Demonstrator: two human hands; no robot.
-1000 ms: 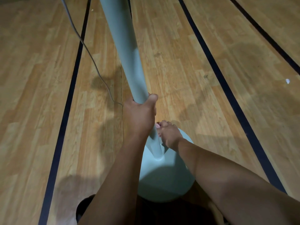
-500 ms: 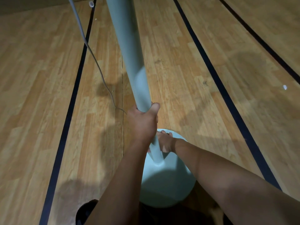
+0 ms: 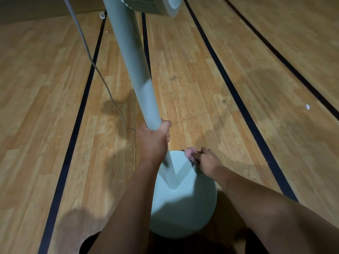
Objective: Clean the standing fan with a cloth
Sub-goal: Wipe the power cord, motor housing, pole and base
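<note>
The pale green standing fan rises from a round base (image 3: 183, 211) on the floor; its pole (image 3: 134, 66) leans up to the motor housing (image 3: 156, 5) at the top edge. My left hand (image 3: 153, 142) grips the pole low down, thumb wrapped over its right side. My right hand (image 3: 206, 160) holds a small pink cloth (image 3: 189, 154) against the far right rim of the base. Most of the cloth is hidden under my fingers.
A wood-pattern floor (image 3: 238, 61) with dark stripes lies all around. The fan's grey cord (image 3: 95, 66) trails down on the left of the pole. A small white scrap (image 3: 307, 106) lies at the right, another small white object (image 3: 102, 15) at the far left.
My right hand has left the foot of the pole and moved right onto the rim of the base, with the pink cloth now showing. The view has tilted up, revealing the motor housing.
</note>
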